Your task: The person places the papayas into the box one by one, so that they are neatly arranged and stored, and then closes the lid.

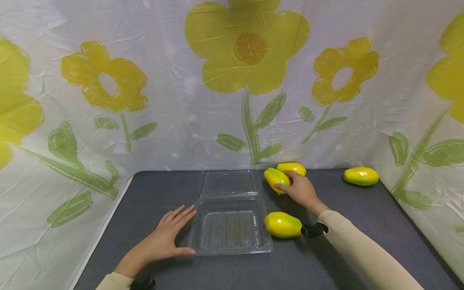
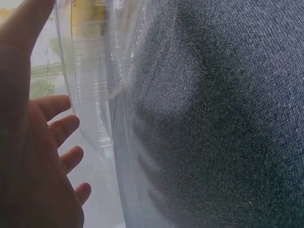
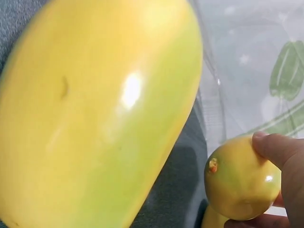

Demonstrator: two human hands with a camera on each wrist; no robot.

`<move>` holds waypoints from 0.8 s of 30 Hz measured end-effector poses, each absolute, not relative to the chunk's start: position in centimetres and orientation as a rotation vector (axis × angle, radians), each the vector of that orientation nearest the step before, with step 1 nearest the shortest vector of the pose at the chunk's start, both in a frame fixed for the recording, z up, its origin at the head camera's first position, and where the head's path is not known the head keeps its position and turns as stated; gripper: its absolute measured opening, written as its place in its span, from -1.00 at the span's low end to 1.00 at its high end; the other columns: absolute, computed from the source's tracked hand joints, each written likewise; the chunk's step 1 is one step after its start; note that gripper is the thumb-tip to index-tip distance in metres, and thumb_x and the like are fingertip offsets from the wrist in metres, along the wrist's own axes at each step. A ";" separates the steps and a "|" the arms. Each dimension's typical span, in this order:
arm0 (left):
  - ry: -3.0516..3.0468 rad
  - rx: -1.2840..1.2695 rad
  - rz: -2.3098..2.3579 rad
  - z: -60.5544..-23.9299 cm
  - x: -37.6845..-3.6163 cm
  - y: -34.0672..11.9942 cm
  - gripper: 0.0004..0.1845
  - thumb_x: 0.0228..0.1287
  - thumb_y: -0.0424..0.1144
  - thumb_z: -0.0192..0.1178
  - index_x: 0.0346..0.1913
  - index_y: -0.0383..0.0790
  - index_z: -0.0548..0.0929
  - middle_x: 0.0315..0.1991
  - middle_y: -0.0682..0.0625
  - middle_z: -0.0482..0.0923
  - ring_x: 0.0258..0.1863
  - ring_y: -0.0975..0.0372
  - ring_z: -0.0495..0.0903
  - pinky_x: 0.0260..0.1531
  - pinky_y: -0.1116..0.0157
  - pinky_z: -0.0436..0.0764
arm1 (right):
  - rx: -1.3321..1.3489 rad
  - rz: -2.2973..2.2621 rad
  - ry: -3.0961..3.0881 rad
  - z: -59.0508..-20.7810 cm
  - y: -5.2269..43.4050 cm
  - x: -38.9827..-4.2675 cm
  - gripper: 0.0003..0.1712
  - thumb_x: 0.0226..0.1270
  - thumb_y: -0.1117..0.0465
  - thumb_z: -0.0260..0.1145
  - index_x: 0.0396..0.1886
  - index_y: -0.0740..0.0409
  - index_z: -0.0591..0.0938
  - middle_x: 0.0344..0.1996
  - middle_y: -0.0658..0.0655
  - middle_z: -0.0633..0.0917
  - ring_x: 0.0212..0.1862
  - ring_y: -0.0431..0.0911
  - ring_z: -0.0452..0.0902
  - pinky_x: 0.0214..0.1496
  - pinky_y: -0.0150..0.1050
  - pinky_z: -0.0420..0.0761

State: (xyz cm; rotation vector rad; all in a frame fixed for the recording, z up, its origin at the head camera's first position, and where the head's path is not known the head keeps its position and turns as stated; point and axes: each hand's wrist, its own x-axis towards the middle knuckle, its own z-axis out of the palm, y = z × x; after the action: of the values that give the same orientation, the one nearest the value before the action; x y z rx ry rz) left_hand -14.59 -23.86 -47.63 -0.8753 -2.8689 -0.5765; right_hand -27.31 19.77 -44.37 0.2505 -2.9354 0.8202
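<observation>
My right hand [image 1: 301, 191] grips a yellow-green papaya [image 1: 276, 180] near the back edge of the table, thumb on one side and fingers on the other. In the right wrist view the held papaya [image 3: 240, 178] shows its stem end. Behind it lies another papaya [image 1: 293, 167], partly covered by the hand. A nearer papaya [image 1: 282, 224] rests by the right side of a clear plastic clamshell box [image 1: 232, 252], below my right wrist. The box lies unfolded, its lid [image 1: 229, 183] toward the wall. My left hand [image 1: 164, 233], fingers spread, is at the box's left edge.
One more papaya [image 1: 361, 176] lies at the back right corner of the dark grey table [image 1: 170, 274]. A white curtain [image 1: 174, 121] printed with yellow flowers hangs behind the table and along both sides.
</observation>
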 end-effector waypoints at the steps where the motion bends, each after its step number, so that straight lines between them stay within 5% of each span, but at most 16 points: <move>1: -2.872 -0.876 -0.584 -47.6 -14.6 -23.9 0.17 -0.05 0.53 0.21 0.53 -0.15 0.23 0.55 -0.14 0.18 0.48 -0.23 0.16 0.26 -0.39 0.16 | 0.252 0.820 -2.936 -44.2 19.7 -27.2 -0.17 0.24 -0.20 0.39 0.35 0.23 0.47 0.00 0.26 0.72 -0.21 0.01 0.61 -0.21 -0.11 0.55; 24: -2.880 -0.841 -0.607 -47.6 -14.3 -23.7 0.12 -0.03 0.42 0.30 0.53 -0.12 0.23 0.55 -0.10 0.18 0.49 -0.19 0.15 0.30 -0.35 0.14 | 0.339 0.889 -2.873 -42.1 19.0 -24.9 -0.21 0.18 -0.19 0.44 0.29 0.15 0.54 -0.01 0.19 0.74 -0.13 0.01 0.67 -0.15 -0.10 0.62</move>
State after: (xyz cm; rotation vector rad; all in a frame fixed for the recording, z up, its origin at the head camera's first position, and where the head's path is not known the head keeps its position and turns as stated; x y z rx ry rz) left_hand -14.26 -23.74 -47.58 -0.8410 -2.8801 -0.6066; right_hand -24.91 19.02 -42.12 0.3393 -2.8731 0.8887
